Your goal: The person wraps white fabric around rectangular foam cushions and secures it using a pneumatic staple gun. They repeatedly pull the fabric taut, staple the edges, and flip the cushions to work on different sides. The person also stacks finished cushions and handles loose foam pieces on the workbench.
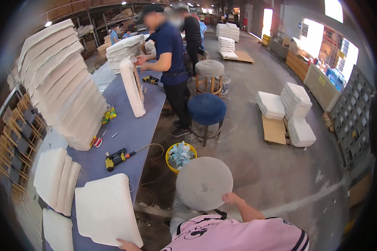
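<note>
My left hand (129, 245), partly cut off by the lower edge, grips the near right corner of a white seat cushion (107, 209) lying on the blue-topped table (132, 125). My right hand (232, 198) is closed on the rim of a round grey stool (204, 182) in front of me. Left of that cushion stand several more white cushions (56, 180) side by side. A black and yellow staple gun (117, 159) with a hose rests on the table beyond. Red-handled scissors (98, 141) lie by a tall stack of white cushions (63, 83).
A yellow bucket (167, 157) of pale blue scraps stands beside the grey stool. Further off are a blue stool (207, 109) and a co-worker (174, 62) handling an upright white cushion (132, 88). White cushions on cardboard (274, 129) sit at the right.
</note>
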